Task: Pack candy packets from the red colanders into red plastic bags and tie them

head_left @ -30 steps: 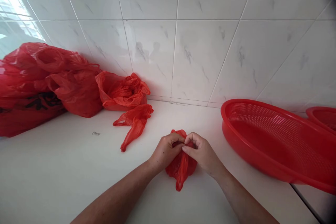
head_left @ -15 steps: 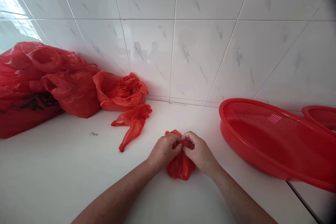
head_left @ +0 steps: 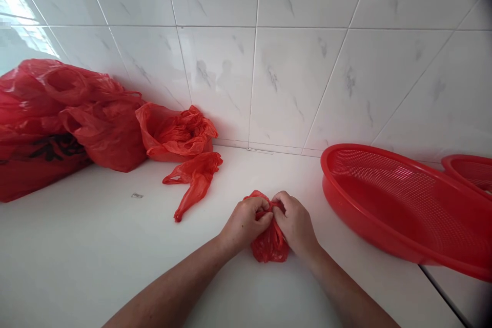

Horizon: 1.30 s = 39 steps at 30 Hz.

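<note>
A small red plastic bag rests on the white counter between my hands, its top gathered and twisted. My left hand pinches the gathered top from the left side. From the right, my right hand pinches the same twisted part with thumb and fingers close to the left fingertips. The bag's contents are hidden. To the left of my hands lies a limp red plastic bag, and behind it sits an open red bag with crumpled red plastic inside.
Large full red bags, one with black lettering, stand at the left against the tiled wall. A big red perforated basket is at the right, with another red basket behind it. A small scrap lies on the counter.
Both hands have shifted slightly right with the small bag. The twisted top is now pinched tighter, and a loop of plastic hangs at its front right.
</note>
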Each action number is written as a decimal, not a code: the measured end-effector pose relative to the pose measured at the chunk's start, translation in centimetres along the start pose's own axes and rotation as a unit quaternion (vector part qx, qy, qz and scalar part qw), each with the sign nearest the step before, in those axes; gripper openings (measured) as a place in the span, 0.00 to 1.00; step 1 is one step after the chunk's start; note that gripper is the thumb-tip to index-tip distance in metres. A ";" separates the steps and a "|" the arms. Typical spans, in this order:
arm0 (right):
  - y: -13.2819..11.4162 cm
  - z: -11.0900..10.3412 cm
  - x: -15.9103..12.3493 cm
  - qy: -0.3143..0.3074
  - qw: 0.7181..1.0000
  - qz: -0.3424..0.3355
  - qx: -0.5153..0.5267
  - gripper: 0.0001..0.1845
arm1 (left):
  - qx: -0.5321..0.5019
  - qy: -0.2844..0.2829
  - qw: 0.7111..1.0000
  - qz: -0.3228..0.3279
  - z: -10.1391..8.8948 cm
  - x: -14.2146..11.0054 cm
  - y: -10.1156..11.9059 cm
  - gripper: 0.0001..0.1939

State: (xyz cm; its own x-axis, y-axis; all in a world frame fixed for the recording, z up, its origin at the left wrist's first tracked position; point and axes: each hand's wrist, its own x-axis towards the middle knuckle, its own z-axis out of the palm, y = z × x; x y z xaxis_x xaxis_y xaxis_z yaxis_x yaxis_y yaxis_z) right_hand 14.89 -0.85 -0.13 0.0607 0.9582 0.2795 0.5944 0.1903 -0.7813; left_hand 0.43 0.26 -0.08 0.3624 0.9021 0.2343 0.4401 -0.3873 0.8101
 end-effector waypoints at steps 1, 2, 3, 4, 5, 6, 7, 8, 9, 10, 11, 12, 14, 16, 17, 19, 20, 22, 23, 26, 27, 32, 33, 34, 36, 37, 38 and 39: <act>-0.1 0.0 0.0 -0.007 1.000 0.003 0.003 0.05 | 0.002 0.002 1.000 0.002 0.0 -0.1 0.0 0.07; -0.1 -0.1 0.0 -0.022 0.999 0.014 0.019 0.06 | 0.009 0.004 1.000 0.006 0.1 -0.1 0.0 0.06; -0.2 -0.2 0.0 -0.042 0.998 0.027 0.047 0.07 | 0.020 0.008 1.000 0.013 0.1 -0.2 0.0 0.06; -0.2 -0.3 0.0 -0.063 0.994 0.037 0.081 0.08 | 0.036 0.012 0.999 0.024 0.1 -0.2 -0.1 0.06; -0.3 -0.4 0.1 -0.079 0.989 0.044 0.119 0.08 | 0.055 0.017 0.998 0.037 0.1 -0.3 -0.2 0.06; -0.3 -0.6 0.1 -0.092 0.982 0.047 0.155 0.09 | 0.076 0.021 0.995 0.052 0.0 -0.3 -0.4 0.07; -0.3 -0.7 0.2 -0.103 0.976 0.051 0.187 0.09 | 0.098 0.024 0.993 0.067 0.0 -0.3 -0.6 0.07; -0.3 -0.9 0.3 -0.111 0.969 0.055 0.213 0.09 | 0.119 0.027 0.989 0.079 -0.1 -0.2 -0.7 0.08; -0.2 -1.0 0.4 -0.120 0.962 0.063 0.235 0.08 | 0.137 0.029 0.986 0.089 -0.2 -0.2 -0.9 0.08; -0.2 -1.1 0.4 -0.128 0.956 0.072 0.253 0.08 | 0.151 0.031 0.983 0.097 -0.3 -0.2 -1.0 0.09; -0.2 -1.2 0.5 -0.131 0.951 0.082 0.267 0.07 | 0.161 0.032 0.981 0.103 -0.4 -0.1 -1.2 0.09; -0.1 -1.2 0.6 -0.132 0.948 0.088 0.276 0.05 | 0.169 0.032 0.979 0.110 -0.4 -0.1 -1.3 0.10; 0.0 -1.1 0.6 -0.125 0.948 0.093 0.278 0.07 | 0.182 0.031 0.975 0.122 -0.4 0.0 -1.5 0.11; 0.1 -0.8 0.7 -0.111 0.952 0.097 0.268 0.10 | 0.198 0.028 0.972 0.127 -0.3 0.0 -1.7 0.12; 0.1 -0.6 0.7 -0.103 0.954 0.100 0.264 0.10 | 0.204 0.027 0.971 0.125 -0.3 0.1 -1.8 0.13; 0.1 -0.2 0.8 -0.083 0.954 0.107 0.266 0.09 | 0.204 0.030 0.972 0.111 -0.2 0.2 -1.9 0.12; 0.1 -0.1 0.9 -0.073 0.953 0.107 0.272 0.08 | 0.198 0.035 0.974 0.099 -0.2 0.3 -1.9 0.10; 0.2 0.0 1.1 -0.059 0.948 0.105 0.293 0.07 | 0.183 0.048 0.979 0.072 -0.3 0.5 -1.9 0.09; 0.3 0.1 1.2 -0.054 0.945 0.105 0.305 0.06 | 0.178 0.052 0.981 0.060 -0.4 0.6 -1.8 0.10; 0.7 0.0 1.5 -0.042 0.938 0.112 0.325 0.06 | 0.175 0.056 0.982 0.049 -0.5 0.8 -1.7 0.09; 1.0 0.0 1.6 -0.038 0.938 0.117 0.325 0.06 | 0.176 0.057 0.982 0.050 -0.6 0.8 -1.7 0.09; 2.0 0.1 1.9 -0.005 0.940 0.137 0.313 0.06 | 0.191 0.066 0.977 0.067 -0.5 0.9 -2.0 0.10; 2.2 0.1 2.0 0.002 0.939 0.140 0.315 0.06 | 0.187 0.068 0.977 0.071 -0.5 0.9 -2.1 0.10; 2.3 0.0 2.1 0.007 0.937 0.143 0.318 0.06 | 0.180 0.069 0.978 0.073 -0.5 0.9 -2.2 0.11; 2.6 0.0 2.2 0.017 0.935 0.147 0.324 0.06 | 0.169 0.068 0.980 0.075 -0.6 0.9 -2.3 0.12; 2.8 -0.1 2.3 0.022 0.934 0.148 0.325 0.06 | 0.168 0.064 0.981 0.072 -0.6 0.9 -2.3 0.12; 3.0 -0.2 2.4 0.027 0.934 0.150 0.324 0.07 | 0.171 0.060 0.981 0.067 -0.7 0.9 -2.3 0.11; 3.2 -0.2 2.5 0.033 0.934 0.152 0.322 0.07 | 0.176 0.057 0.981 0.061 -0.8 0.9 -2.3 0.11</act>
State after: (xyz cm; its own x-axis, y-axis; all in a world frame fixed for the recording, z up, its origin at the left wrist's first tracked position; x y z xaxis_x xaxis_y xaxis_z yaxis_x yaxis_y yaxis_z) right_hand 17.13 2.06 -1.81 0.2107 0.9775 0.0080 -0.0624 0.0217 -0.9978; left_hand -0.90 2.08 -1.31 0.3449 0.8530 0.3918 0.6634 -0.5168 0.5411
